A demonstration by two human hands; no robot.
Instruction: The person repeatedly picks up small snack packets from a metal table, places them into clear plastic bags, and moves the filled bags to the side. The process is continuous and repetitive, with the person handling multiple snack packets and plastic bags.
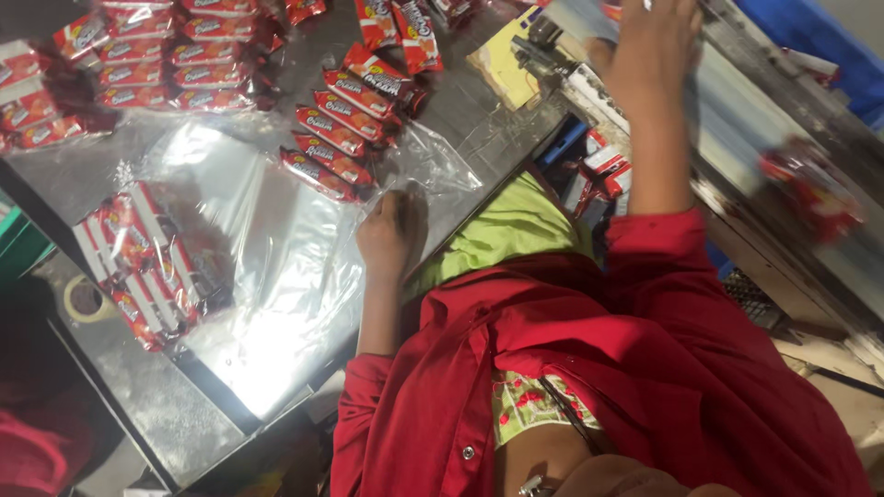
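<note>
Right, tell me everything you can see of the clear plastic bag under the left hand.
The large clear plastic bag lies flat and crinkled on the grey metal table, glossy with glare. A row of red snack packets sits at its upper right end, and a stacked bundle of red-and-white packets lies at its left side. The left hand presses on its right edge. Whether the packets are inside or on top is unclear.

biscuit packets (333, 138): red | plastic bag (276, 239): clear | sleeve (663, 241): red | table (479, 101): grey

Steel table (138, 414) carries red biscuit packets (336, 138) and clear plastic bags (276, 248).
</note>
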